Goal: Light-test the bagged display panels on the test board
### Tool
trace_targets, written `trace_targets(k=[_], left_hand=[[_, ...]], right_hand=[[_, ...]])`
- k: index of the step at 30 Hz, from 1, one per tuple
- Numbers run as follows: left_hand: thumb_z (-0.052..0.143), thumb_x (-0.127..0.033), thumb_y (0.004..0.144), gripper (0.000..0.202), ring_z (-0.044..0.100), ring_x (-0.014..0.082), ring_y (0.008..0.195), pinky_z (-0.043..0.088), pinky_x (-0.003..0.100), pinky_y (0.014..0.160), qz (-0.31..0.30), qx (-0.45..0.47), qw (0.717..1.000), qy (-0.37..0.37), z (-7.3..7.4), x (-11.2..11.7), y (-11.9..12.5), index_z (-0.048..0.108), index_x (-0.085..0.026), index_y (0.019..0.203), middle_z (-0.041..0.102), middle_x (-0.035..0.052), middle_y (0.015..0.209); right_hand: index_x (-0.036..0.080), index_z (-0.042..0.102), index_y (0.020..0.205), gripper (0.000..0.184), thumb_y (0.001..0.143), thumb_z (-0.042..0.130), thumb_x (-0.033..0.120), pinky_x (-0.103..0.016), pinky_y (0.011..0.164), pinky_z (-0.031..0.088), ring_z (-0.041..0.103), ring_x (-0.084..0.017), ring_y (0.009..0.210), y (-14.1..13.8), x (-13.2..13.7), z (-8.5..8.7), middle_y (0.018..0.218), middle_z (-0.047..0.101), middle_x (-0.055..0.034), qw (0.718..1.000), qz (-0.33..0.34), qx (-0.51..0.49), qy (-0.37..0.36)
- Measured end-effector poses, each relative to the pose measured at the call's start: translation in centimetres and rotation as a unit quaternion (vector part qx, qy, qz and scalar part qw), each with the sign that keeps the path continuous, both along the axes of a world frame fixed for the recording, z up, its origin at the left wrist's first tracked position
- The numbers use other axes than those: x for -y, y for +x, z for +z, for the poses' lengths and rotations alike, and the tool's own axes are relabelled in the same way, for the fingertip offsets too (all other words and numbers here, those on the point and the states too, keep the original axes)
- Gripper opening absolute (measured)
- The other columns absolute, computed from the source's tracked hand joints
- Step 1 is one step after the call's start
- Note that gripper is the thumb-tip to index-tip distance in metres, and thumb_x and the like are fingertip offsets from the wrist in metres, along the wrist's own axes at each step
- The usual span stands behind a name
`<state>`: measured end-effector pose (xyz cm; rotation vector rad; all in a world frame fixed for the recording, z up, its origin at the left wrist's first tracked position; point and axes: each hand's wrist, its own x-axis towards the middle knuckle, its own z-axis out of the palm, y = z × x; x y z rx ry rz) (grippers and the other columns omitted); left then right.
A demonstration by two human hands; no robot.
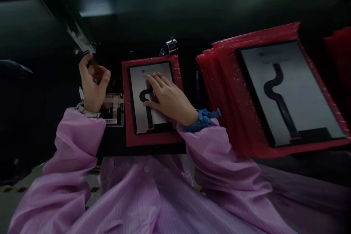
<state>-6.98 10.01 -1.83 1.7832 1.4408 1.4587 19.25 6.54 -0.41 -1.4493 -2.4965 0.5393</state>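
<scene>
My right hand [170, 98] lies flat on a display panel [138, 80], fingers stretched out over its pale back. A black S-shaped flex cable [148, 114] runs down this panel, partly hidden under the hand. Beneath the panel is a red bubble-wrap sheet [153, 139]. My left hand [94, 82] is raised left of the panel with curled fingers. Something small, dark and brownish shows at its fingertips, too dim to name. Below that hand, partly covered by it, lies a flat part with a barcode label [112, 120].
On the right, a stack of red bubble-wrap sheets [223, 91] carries another display panel [307, 95] with a similar cable. A small shiny metal object [170, 46] stands behind the middle sheet. A blue pen-like object [197, 80] lies beside the stack. More red wrap [341, 49] shows far right.
</scene>
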Motion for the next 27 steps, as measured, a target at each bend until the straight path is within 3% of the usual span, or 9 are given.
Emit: trace_targets(k=[5,11,14,16,18,21,23,25,27], left_hand=[[0.057,-0.049,0.104,0.066,0.064,0.0045,0.075,0.055,0.028,0.077,-0.022,-0.002,1.000,0.021,0.4,0.3,0.0,0.021,-0.020,0.152,0.069,-0.0089,0.088],[0.064,-0.051,0.098,0.055,0.075,0.0173,0.090,0.058,0.033,0.083,-0.037,0.027,0.998,-0.047,0.8,1.1,0.4,0.048,-0.026,0.145,0.078,-0.0009,0.095],[0.069,-0.046,0.095,0.051,0.076,0.0201,0.095,0.059,0.034,0.086,-0.060,0.041,0.996,-0.050,1.3,1.3,0.8,0.055,-0.026,0.140,0.079,0.0013,0.099],[0.068,-0.044,0.096,0.038,0.076,0.0201,0.096,0.060,0.033,0.085,-0.079,0.043,0.995,-0.044,1.4,1.4,0.9,0.066,-0.024,0.128,0.079,0.0027,0.099],[0.066,-0.041,0.098,0.025,0.077,0.0193,0.094,0.060,0.031,0.082,-0.092,0.043,0.994,-0.033,1.5,1.4,1.0,0.074,-0.022,0.113,0.079,0.0038,0.099],[0.063,-0.038,0.101,0.023,0.076,0.0155,0.086,0.058,0.028,0.076,-0.094,0.032,0.995,-0.015,1.5,1.5,1.2,0.077,-0.021,0.095,0.079,0.0035,0.093],[0.061,-0.038,0.102,0.026,0.075,0.0146,0.082,0.058,0.029,0.074,-0.108,0.024,0.994,-0.022,1.6,1.7,1.3,0.078,-0.021,0.092,0.079,0.0037,0.089],[0.061,-0.038,0.102,0.023,0.076,0.0152,0.079,0.060,0.030,0.073,-0.138,0.028,0.989,-0.034,1.7,1.8,1.4,0.077,-0.022,0.099,0.079,0.0041,0.091],[0.061,-0.036,0.102,0.020,0.075,0.0158,0.076,0.060,0.032,0.071,-0.160,0.030,0.986,-0.047,1.9,2.0,1.5,0.076,-0.025,0.109,0.079,0.0039,0.093]], right_hand=[[0.010,0.033,0.160,0.085,0.092,0.075,0.037,-0.060,0.127,0.034,0.031,-0.038,0.155,0.1,0.2,-0.4,0.162,0.038,-0.0211,0.999,0.012,-0.035,0.001],[0.017,0.040,0.154,0.070,0.091,0.068,0.018,-0.050,0.119,0.047,0.045,-0.030,0.143,-0.4,0.2,-0.3,0.153,0.044,-0.0156,0.982,0.003,-0.187,0.011],[0.026,0.031,0.159,0.067,0.098,0.059,0.025,-0.043,0.107,0.057,0.054,-0.024,0.136,-0.9,0.3,-0.3,0.159,0.036,-0.0142,0.955,-0.022,-0.296,-0.030],[0.032,0.021,0.163,0.065,0.105,0.050,0.034,-0.041,0.103,0.058,0.059,-0.022,0.133,-1.2,0.3,-0.3,0.164,0.029,-0.0129,0.939,-0.040,-0.332,-0.077],[0.032,0.017,0.165,0.058,0.110,0.037,0.042,-0.041,0.103,0.058,0.060,-0.020,0.132,-1.5,0.4,-0.4,0.162,0.036,-0.0115,0.919,-0.053,-0.368,-0.129],[0.019,0.035,0.158,0.057,0.112,0.015,0.048,-0.043,0.108,0.055,0.063,-0.018,0.129,-1.8,0.3,-0.7,0.142,0.060,-0.0123,0.862,-0.054,-0.455,-0.218],[0.013,0.055,0.139,0.064,0.111,0.011,0.051,-0.043,0.113,0.052,0.064,-0.019,0.126,-2.0,0.3,-0.9,0.130,0.067,-0.0127,0.826,-0.038,-0.500,-0.258],[0.014,0.065,0.116,0.063,0.110,0.016,0.053,-0.042,0.116,0.048,0.064,-0.020,0.124,-2.1,0.3,-1.0,0.124,0.069,-0.0119,0.810,-0.017,-0.517,-0.277],[0.016,0.065,0.099,0.058,0.109,0.024,0.057,-0.041,0.116,0.047,0.064,-0.020,0.121,-2.1,0.3,-1.0,0.118,0.069,-0.0105,0.810,0.000,-0.516,-0.281]])
